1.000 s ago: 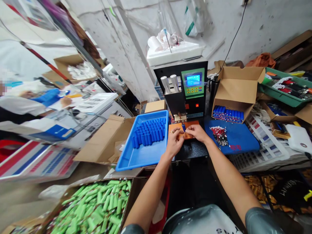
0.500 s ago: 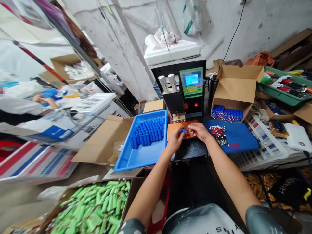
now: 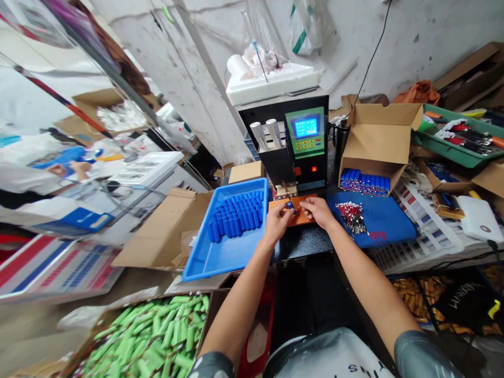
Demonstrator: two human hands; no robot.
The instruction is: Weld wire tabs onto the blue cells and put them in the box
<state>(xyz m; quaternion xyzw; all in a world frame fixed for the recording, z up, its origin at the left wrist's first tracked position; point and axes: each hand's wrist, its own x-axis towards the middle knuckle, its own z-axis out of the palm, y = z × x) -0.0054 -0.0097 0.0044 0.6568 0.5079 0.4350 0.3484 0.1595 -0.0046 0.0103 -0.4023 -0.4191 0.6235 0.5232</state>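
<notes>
My left hand (image 3: 279,220) grips a small blue cylinder (image 3: 290,205) over the orange plate (image 3: 305,219), just below the electrodes of a black machine (image 3: 307,180) with a lit screen. My right hand (image 3: 317,211) is closed in a pinch just right of the cylinder; what its fingertips hold is too small to make out. Rows of blue cylinders (image 3: 236,215) stand in a blue tray (image 3: 205,262) on the left. A bundle of red and black leads (image 3: 353,216) lies on a blue mat (image 3: 388,218) to the right.
An open cardboard box (image 3: 378,136) of blue cylinders stands behind the mat. Green cylinders (image 3: 149,336) fill a box at the lower left. A green bin (image 3: 452,148) sits far right. Another person's hands (image 3: 81,169) show at the far left.
The blue cylinder in my left hand has turned and moved slightly left, up against the electrodes. My right hand has shifted a little left. The whole view has shifted slightly.
</notes>
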